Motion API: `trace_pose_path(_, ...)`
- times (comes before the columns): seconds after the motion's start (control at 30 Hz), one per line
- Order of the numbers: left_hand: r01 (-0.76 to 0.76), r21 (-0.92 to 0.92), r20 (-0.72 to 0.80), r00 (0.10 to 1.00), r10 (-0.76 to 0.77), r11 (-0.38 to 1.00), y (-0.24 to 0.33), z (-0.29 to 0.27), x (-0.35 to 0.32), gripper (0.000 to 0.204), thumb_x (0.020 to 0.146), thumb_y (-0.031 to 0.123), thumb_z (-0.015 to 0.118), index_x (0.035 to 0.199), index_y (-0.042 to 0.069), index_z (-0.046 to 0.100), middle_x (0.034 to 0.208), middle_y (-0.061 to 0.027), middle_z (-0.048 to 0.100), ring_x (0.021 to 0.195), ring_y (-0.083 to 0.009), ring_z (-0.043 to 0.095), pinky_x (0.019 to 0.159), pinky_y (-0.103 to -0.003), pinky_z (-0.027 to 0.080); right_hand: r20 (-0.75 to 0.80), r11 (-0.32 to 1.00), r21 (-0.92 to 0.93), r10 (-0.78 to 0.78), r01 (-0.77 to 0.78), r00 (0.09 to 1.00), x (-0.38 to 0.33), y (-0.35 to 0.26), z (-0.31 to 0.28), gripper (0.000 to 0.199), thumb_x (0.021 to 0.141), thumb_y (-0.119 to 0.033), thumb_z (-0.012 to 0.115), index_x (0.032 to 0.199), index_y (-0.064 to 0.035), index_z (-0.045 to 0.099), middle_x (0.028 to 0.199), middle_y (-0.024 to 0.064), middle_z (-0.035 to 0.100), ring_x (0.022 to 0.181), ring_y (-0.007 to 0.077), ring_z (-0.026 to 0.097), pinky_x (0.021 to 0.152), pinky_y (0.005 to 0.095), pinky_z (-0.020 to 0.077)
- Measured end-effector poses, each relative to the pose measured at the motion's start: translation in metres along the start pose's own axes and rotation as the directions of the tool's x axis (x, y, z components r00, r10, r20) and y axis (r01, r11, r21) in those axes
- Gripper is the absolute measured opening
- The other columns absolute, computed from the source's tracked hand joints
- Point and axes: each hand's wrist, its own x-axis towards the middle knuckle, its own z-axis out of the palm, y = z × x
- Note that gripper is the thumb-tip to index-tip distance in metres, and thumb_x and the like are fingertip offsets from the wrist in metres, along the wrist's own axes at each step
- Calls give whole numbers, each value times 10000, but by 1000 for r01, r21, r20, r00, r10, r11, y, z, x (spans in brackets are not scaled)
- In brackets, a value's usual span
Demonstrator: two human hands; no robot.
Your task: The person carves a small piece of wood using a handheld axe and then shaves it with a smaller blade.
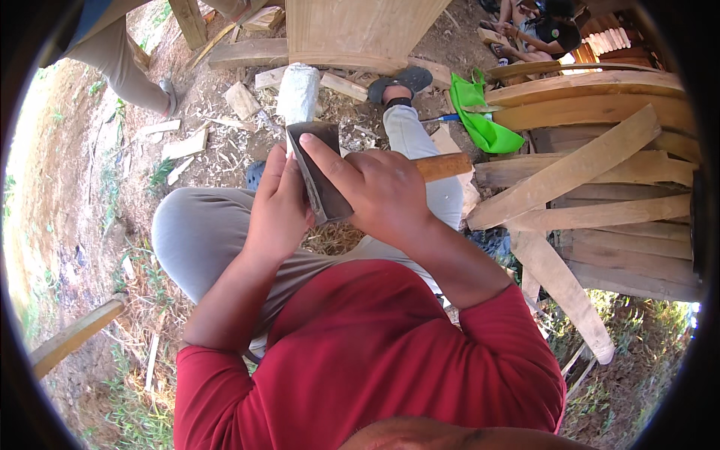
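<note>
A broad-bladed tool with a dark metal head is held above my lap. Out from behind my right hand, a brown wooden handle points to the right and seems to belong to it; axe or adze, I cannot tell. My left hand grips the blade's left side, thumb and fingers at its edge. The right hand is closed over the blade's right side, with a finger stretched along the dark face. Just beyond the blade stands a whitish, rough-surfaced block. Whatever lies beneath the blade is hidden.
Curved planks are piled on the right, near a bright green bag. A wide wooden board stands ahead. Wood scraps and shavings litter the ground. One person stands at far left; another sits at far right.
</note>
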Motion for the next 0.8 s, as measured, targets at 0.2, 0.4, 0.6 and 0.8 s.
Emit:
trace_pose_path(0.2,-121,670,5,987,159,732,-14,6,-9,245,1133,202,478,1293,29,545,842,-27,540,622,-72,519,494,-234,412,101,876,-316,414,-365,905,48,46,-1,728,846,-159,714,1544,-268,541,922,135,732,837,329,727,740,465,572)
trace_pose_path(0.4,170,101,-23,985,-168,980,28,23,-4,266,1159,279,426,1324,92,519,741,-2,495,508,-66,410,462,-237,356,-178,763,-174,597,-622,782,40,169,-46,549,947,-169,628,1489,-250,597,1185,190,761,1080,399,727,891,480,580)
trace_pose_path(0.6,150,-1,-91,985,-150,989,21,28,7,277,1148,231,405,1306,31,513,864,-48,605,644,-128,568,559,-277,473,294,438,491,730,-753,617,-20,92,-19,492,982,-196,709,1469,-220,642,1207,146,776,1115,271,744,931,375,564)
trace_pose_path(0.8,199,63,16,980,-200,978,13,15,9,278,1157,243,432,1333,38,497,917,-22,630,705,-105,613,578,-259,498,234,385,709,663,-591,711,-53,39,14,498,984,-105,707,1474,-106,622,1142,115,768,1028,151,700,916,320,546)
